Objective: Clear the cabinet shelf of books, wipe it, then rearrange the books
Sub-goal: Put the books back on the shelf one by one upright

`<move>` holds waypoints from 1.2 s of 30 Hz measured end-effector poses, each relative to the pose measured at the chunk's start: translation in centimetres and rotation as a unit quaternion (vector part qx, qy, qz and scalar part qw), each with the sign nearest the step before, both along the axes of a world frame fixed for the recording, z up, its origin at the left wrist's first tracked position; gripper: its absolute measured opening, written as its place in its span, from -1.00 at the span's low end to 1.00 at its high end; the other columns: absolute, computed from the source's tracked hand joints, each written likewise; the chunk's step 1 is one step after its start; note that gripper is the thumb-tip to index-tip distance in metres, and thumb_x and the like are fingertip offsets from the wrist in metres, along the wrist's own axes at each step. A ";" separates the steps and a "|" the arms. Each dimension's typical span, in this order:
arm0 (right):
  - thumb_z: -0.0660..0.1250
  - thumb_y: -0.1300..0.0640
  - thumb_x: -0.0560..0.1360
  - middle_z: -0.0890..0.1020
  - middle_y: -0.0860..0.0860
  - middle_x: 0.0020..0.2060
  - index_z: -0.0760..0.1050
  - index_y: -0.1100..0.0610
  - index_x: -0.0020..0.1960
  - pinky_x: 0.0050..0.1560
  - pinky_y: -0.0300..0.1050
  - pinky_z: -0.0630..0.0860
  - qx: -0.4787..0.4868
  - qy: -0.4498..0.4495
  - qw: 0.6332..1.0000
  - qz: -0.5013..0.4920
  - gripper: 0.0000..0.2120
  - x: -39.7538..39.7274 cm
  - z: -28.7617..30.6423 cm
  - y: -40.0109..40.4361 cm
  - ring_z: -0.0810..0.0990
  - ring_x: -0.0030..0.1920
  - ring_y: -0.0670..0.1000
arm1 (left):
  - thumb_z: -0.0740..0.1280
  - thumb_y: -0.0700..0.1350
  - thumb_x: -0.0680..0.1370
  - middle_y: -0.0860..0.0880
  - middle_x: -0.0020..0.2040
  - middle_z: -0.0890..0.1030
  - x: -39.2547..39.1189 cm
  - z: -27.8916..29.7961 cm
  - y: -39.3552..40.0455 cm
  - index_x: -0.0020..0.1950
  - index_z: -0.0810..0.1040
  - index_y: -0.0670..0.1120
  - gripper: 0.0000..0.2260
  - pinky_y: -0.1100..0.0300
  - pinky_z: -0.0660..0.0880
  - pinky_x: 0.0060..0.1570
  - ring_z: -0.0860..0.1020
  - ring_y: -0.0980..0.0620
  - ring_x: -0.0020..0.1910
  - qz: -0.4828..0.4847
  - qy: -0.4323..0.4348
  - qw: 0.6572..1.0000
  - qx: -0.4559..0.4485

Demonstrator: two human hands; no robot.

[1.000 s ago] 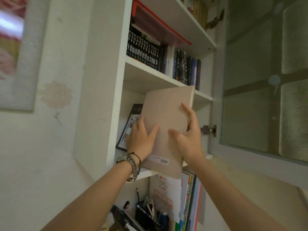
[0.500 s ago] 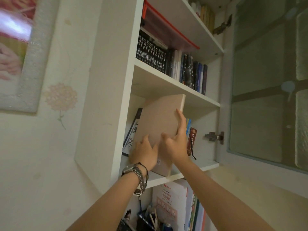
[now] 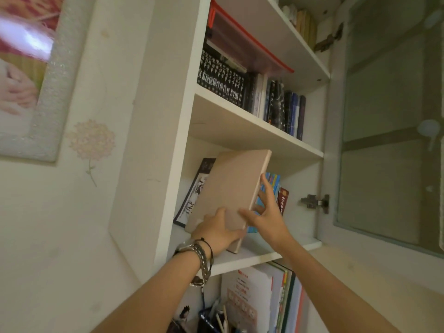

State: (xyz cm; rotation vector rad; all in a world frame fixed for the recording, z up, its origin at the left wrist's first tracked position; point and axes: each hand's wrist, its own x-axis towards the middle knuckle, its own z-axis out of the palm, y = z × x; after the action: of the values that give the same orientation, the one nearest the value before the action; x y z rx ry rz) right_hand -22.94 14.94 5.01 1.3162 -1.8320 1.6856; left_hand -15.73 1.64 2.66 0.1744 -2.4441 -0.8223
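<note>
The left hand (image 3: 217,228) grips the tan book's (image 3: 230,188) lower corner while the right hand's (image 3: 266,212) straight fingers brace its edge, steadying it upright on the shelf (image 3: 252,254).

Black-and-white book (image 3: 192,200) half hidden behind beige book (image 3: 230,191).

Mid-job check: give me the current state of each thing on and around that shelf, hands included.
Tan book: tilted left, bottom edge on the shelf.
Left hand: holds its lower end.
Right hand: fingers spread along its right edge.
Black-and-white book: leaning behind it.
Cabinet door: open.
</note>
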 end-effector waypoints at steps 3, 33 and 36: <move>0.38 0.45 0.44 0.32 -0.06 0.40 -0.07 -0.11 0.56 -0.03 0.06 0.64 0.045 -0.027 0.999 0.013 -0.04 0.0 -0.2 1.3 0.63 0.01 -0.03 | 0.35 0.42 0.25 -0.03 0.24 0.49 0.2 0.0 0.2 0.50 0.09 0.09 -0.06 0.01 0.50 0.14 0.53 -0.03 0.12 -0.005 -0.014 1.000 -0.015; 0.45 0.35 0.41 0.38 0.03 0.21 0.24 0.01 0.47 -0.04 -0.55 0.44 0.026 0.053 0.996 -0.069 -0.27 -4.1 -2.1 -4.7 0.46 0.04 -0.19 | 0.39 -0.04 0.49 -0.13 0.24 0.50 -2.7 1.3 -2.1 0.43 0.25 0.03 -0.45 0.06 0.45 0.08 0.51 -0.15 0.17 0.149 0.033 0.987 -0.039; 0.43 0.32 0.44 0.34 -0.01 0.17 0.28 0.06 0.45 0.08 -0.52 0.40 0.040 0.061 0.993 -0.088 -0.35 -3.6 -2.2 -4.6 0.44 0.08 -0.15 | 0.38 -0.07 0.50 -0.14 0.24 0.50 -3.0 1.2 -2.2 0.44 0.23 0.03 -0.45 0.09 0.43 0.02 0.51 -0.16 0.17 0.153 0.028 0.987 -0.050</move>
State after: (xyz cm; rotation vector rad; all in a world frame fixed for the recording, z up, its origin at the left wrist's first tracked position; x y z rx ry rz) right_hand -26.54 10.36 2.79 1.2203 -1.8998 1.4251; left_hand -18.69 -0.58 3.88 0.4699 -2.3202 -0.5613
